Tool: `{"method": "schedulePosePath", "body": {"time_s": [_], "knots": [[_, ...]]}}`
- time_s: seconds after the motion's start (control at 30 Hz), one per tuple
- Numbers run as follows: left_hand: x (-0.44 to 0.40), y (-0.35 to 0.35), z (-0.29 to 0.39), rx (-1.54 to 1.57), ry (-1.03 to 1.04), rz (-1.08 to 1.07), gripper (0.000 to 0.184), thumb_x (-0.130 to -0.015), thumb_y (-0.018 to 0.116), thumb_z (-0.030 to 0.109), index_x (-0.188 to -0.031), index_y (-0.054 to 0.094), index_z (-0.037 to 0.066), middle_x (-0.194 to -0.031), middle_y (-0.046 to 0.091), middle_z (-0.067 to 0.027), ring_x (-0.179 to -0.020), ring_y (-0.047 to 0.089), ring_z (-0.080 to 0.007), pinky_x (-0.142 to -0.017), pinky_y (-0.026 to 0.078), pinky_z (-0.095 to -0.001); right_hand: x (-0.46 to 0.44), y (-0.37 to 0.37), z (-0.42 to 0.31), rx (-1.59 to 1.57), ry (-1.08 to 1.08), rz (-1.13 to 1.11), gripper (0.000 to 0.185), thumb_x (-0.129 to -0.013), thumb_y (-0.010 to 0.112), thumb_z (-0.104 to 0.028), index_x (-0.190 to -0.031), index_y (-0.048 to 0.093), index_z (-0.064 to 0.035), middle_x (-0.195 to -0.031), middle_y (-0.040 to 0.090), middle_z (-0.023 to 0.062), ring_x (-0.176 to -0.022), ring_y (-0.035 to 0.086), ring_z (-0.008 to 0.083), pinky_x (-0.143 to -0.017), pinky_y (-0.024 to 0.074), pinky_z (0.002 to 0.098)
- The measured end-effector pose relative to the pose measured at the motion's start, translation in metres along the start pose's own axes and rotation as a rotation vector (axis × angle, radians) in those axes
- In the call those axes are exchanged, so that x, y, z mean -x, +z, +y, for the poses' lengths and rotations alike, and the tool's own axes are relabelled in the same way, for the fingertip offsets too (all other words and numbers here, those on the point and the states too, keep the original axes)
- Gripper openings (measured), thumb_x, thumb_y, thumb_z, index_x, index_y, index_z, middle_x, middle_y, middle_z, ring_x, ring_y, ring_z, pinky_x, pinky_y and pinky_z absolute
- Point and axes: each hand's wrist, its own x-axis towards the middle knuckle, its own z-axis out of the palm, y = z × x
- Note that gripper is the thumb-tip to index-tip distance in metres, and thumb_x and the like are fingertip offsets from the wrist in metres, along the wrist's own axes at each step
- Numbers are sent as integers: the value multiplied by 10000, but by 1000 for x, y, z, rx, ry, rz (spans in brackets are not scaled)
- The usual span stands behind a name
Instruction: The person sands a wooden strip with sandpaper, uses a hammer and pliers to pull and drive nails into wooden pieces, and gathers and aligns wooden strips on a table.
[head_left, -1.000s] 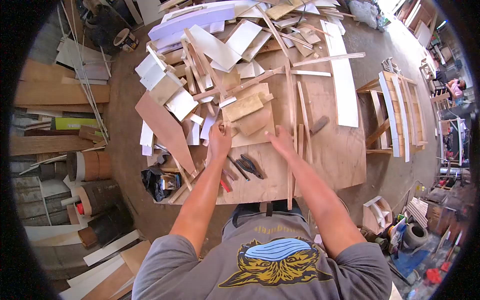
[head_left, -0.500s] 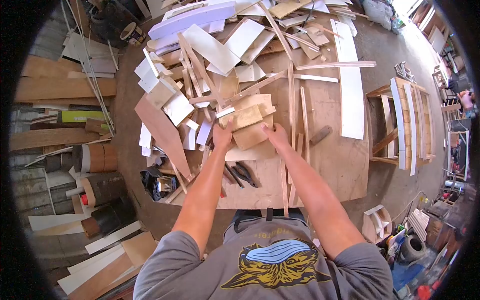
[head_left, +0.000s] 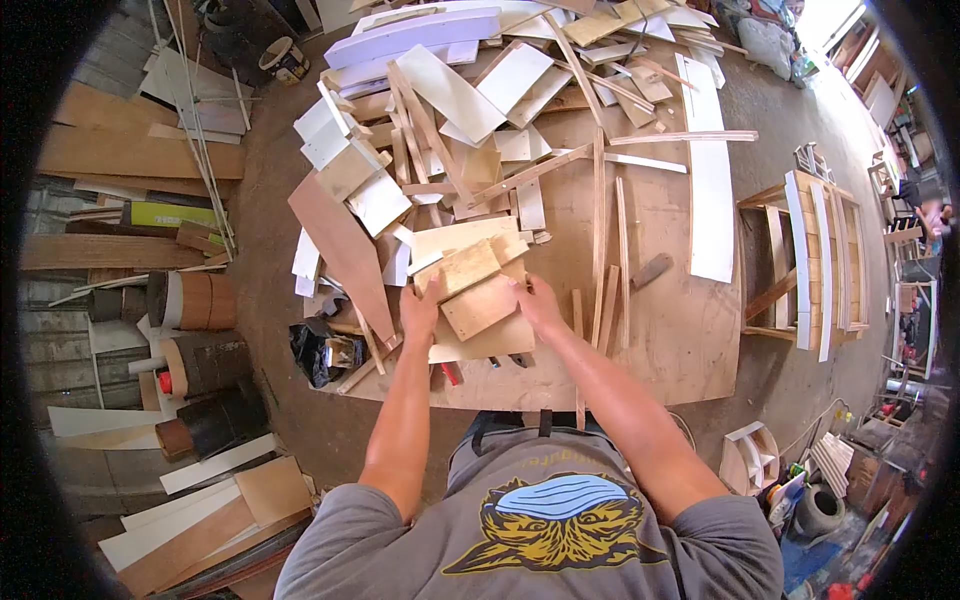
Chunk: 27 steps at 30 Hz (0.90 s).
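Observation:
Between my two hands lies a small stack of wood pieces: a pale plywood board at the bottom, smaller wood blocks on top. My left hand is closed on the stack's left edge. At its right edge, my right hand grips with the thumb over the wood. The stack is over the near part of the worktable; whether it touches the tabletop I cannot tell. A red tool handle pokes out below the board, and the pliers near it are mostly hidden.
A heap of white and brown offcuts covers the table's far side. Long thin strips, a dark block and a long white board lie to the right. A black plastic bag sits at the left edge. A wooden frame stands beyond the table.
Both hands have drawn the stack of wood toward my body and a little left, away from the heap. The bottom board now covers most of the pliers.

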Motion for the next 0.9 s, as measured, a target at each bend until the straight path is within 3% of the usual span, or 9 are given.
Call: {"method": "schedulePosePath", "body": {"time_s": [0.1,0.13,0.23,0.37,0.5,0.6,0.7,0.8,0.9], "knots": [[-18,-30,-8,49,22,1,612,-918,750,436,-1212,616,-84,-1156,694,-203,-1040,660,-272,-918,506,-389,-15,22,22,156,-144,-3,423,-1008,640,-368,-1194,648,12,-938,683,89,-831,638,161,-705,514,322],[-24,-39,-10,52,61,20,592,-923,749,418,-1208,623,-85,-1151,693,-198,-1037,657,-265,-912,507,-388,-6,27,14,66,-136,6,417,-1017,621,-384,-1201,646,-10,-891,674,65,-770,643,145,-624,513,311],[-40,-59,-11,67,176,69,531,-938,743,365,-1197,644,-88,-1138,690,-183,-1028,646,-242,-896,507,-384,10,24,-5,1,-13,-92,387,-1024,612,-377,-1201,642,-34,-872,664,55,-682,627,122,-555,497,301],[-73,-72,-37,63,350,174,460,-941,751,290,-1203,653,-75,-1138,692,-180,-1027,644,-265,-923,492,-388,17,16,-1,18,-8,-73,369,-1025,611,-372,-1177,643,-37,-858,668,57,-644,622,126,-565,498,291],[-77,-70,-38,147,303,145,491,-926,770,269,-1266,618,-50,-1191,654,-198,-1063,614,-292,-947,474,-408,30,8,-12,-20,13,-25,360,-1011,628,-359,-1147,665,-27,-816,667,48,-670,627,133,-592,510,304],[-69,-67,-32,48,418,251,498,-913,777,233,-1288,604,-47,-1215,632,-214,-1102,591,-302,-956,461,-411,36,3,-15,-36,9,-9,346,-1004,641,-341,-1143,667,-26,-803,663,44,-659,620,125,-577,497,298],[-73,-60,-40,-51,513,327,568,-914,762,316,-1329,589,-30,-1265,610,-254,-1162,576,-376,-1007,450,-445,43,-8,-13,-49,6,19,357,-999,643,-343,-1147,667,-19,-808,669,52,-650,618,129,-571,494,298],[-83,-52,-55,-528,413,510,689,-907,734,437,-1384,545,-23,-1326,578,-291,-1225,542,-458,-1059,424,-530,50,-23,-4,-10,-4,87,372,-992,644,-342,-1166,665,-13,-825,680,69,-657,621,133,-584,496,308],[-67,-49,-45,-399,187,548,753,-913,697,505,-1438,493,5,-1382,536,-305,-1288,485,-492,-1083,380,-596,72,-44,1,9,21,175,384,-975,654,-330,-1184,669,-8,-879,701,102,-740,657,173,-665,518,340]]}}
